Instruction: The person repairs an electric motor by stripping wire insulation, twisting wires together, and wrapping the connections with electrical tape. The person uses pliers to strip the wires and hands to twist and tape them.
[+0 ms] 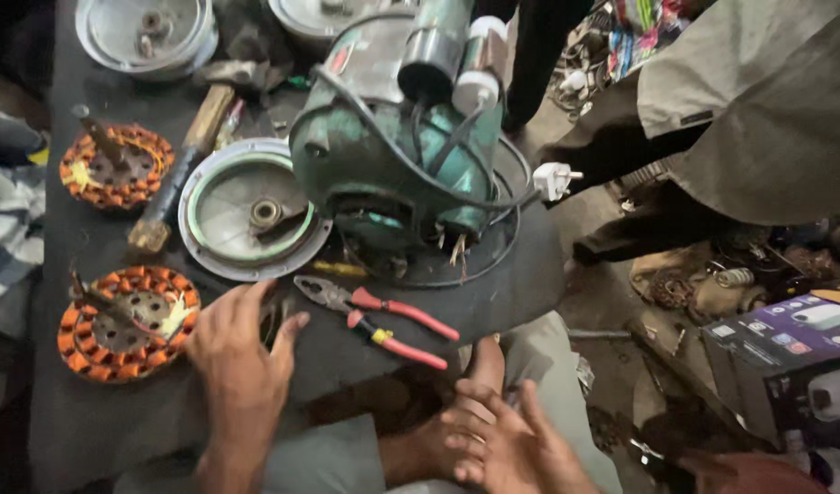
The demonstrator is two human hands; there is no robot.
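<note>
Dark, grimy worktop (90, 421) is filling the left of the view, crowded with motor parts, and the left hand (241, 352) is resting on it near the front edge, fingers spread loosely and gripping nothing, fingertips touching a small dark metal part I cannot make out. Just beside that hand, to its right, red-handled pliers (383, 320) are lying flat, jaws pointing up-left. On the hand's other side an orange copper-wound stator ring (127, 322) is sitting close by, and a second orange-wound stator (116, 167) is lying farther back on the left. Behind the fingers a round grey metal end cover with a green rim (253, 210) is lying face up, with a wooden-handled hammer (184, 165) slanting along its left side. Big green electric motor body (392, 146) is standing just right of the cover, black cable looping around it and a white plug (557, 178) dangling off the worktop edge. Down low, the right hand (511, 448) is open, fingers splayed, resting against a bare foot (456, 412) below the worktop. Off to the right, another person in grey clothing (758, 119) is bending over a cluttered floor beside a purple cardboard box (786, 338).
</note>
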